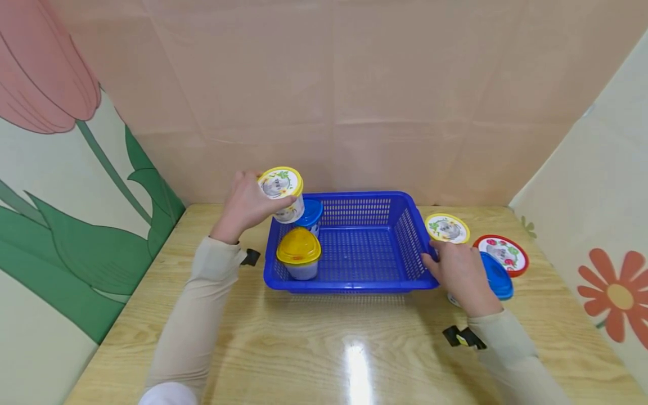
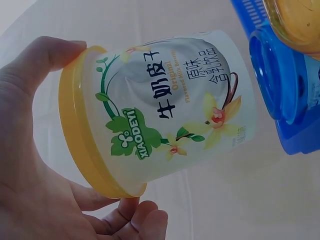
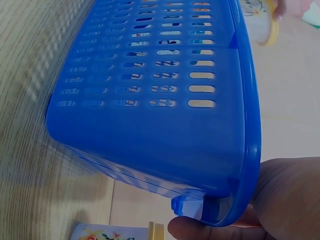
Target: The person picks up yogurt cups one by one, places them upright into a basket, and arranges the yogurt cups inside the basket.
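In my left hand (image 1: 248, 199) is a white milk pudding cup (image 2: 175, 105) with a yellow lid, raised over the back left corner of a blue plastic basket (image 1: 349, 290). Thumb and fingers grip it around the lid rim. My right hand (image 1: 463, 275) holds the basket's right rim, with fingertips curled at the corner in the right wrist view. Inside the basket's left end stand a container with a domed yellow lid (image 1: 298, 246) and, behind it, a blue-lidded cup (image 1: 310, 212).
Right of the basket, around my right hand, stand a yellow-lidded cup (image 1: 448, 228), a red-lidded cup (image 1: 502, 255) and a container with a blue lid (image 1: 497, 275). A covered wall (image 1: 354, 112) rises behind the wooden table (image 1: 304, 349), with flower-printed panels at both sides.
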Tool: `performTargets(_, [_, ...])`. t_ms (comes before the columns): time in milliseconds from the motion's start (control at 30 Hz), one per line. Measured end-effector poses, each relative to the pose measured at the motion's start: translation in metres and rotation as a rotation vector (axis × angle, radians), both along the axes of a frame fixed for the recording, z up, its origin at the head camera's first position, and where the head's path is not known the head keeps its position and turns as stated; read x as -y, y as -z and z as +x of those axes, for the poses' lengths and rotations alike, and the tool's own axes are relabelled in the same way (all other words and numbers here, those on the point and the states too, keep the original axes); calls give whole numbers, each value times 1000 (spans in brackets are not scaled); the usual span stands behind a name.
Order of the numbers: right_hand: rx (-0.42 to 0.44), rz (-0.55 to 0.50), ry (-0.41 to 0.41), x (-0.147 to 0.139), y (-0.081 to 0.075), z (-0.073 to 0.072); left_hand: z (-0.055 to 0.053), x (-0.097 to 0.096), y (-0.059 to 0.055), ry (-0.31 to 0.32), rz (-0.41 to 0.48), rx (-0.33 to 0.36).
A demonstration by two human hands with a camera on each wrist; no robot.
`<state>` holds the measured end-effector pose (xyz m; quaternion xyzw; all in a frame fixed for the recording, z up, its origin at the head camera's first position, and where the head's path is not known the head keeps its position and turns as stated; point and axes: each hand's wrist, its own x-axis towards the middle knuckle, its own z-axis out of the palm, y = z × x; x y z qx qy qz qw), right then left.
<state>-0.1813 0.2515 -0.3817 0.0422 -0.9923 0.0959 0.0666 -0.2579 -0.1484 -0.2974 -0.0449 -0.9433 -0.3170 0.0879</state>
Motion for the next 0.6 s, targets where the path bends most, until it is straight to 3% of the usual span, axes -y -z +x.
performTargets(300, [5, 7, -1, 1, -1, 1, -1, -8, -3, 20, 21, -15])
performTargets(600, [3, -3, 5, 2, -2, 1, -4, -15, -6, 40, 90, 11])
